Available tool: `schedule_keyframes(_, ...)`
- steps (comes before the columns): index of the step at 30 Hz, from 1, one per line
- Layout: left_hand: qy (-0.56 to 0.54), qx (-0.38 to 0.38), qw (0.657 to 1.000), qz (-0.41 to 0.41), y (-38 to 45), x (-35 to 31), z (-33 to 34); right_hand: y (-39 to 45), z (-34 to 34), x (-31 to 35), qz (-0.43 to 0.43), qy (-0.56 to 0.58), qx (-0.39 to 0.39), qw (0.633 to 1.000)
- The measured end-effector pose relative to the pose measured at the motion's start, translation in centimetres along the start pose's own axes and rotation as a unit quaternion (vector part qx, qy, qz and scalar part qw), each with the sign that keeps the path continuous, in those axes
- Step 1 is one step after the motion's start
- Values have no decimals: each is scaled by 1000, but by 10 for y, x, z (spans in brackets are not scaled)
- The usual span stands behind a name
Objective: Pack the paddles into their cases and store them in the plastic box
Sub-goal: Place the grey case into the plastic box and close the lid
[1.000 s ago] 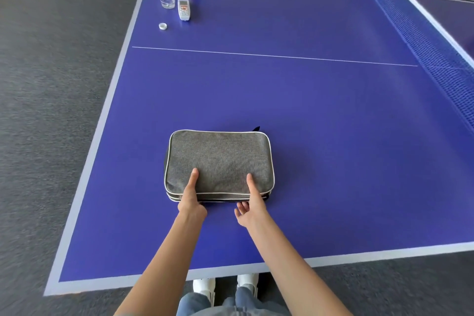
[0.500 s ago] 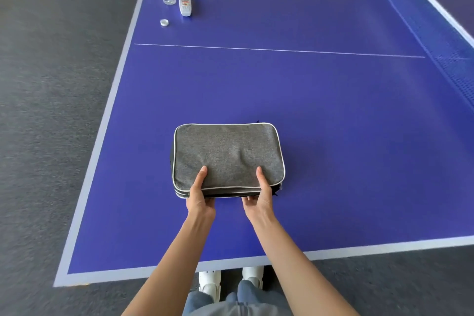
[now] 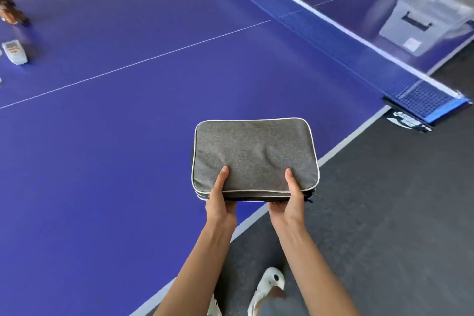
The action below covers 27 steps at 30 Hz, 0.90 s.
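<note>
Both forearms (image 3: 307,269) are bare, with no sleeve reaching the wrists and nothing worn on either hand. Well below the fingers (image 3: 222,177), white shoes (image 3: 266,285) show, one with a dark round mark, beside a blurred patch of blue-grey trouser leg (image 3: 269,306).

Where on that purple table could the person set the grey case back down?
The widest bare patch is the purple table top left of the grey fabric case, between the white centre line and the near edge. It is busier at the far left by the small white device and along the blue net.
</note>
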<state>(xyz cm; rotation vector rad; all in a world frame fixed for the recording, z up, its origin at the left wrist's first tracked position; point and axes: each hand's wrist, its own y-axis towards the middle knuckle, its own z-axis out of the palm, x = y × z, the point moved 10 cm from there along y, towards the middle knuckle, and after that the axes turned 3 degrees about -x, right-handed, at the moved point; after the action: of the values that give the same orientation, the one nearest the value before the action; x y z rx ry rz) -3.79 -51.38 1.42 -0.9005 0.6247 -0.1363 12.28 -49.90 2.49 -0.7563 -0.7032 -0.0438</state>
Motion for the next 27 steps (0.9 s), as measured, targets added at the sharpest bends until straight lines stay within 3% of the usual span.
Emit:
schedule_keyframes(8, 149, 76, 985, -50, -37, 148, 147, 19, -132, 155, -73, 164, -75, 981)
schedule_keyframes(16, 230, 129, 960, -94, -74, 322, 291, 54, -259, 324, -130, 225, -124, 958)
schedule_keyframes(27, 320, 182, 919, -144, -56, 508, 485, 154, -369, 508, -214, 296, -197, 910)
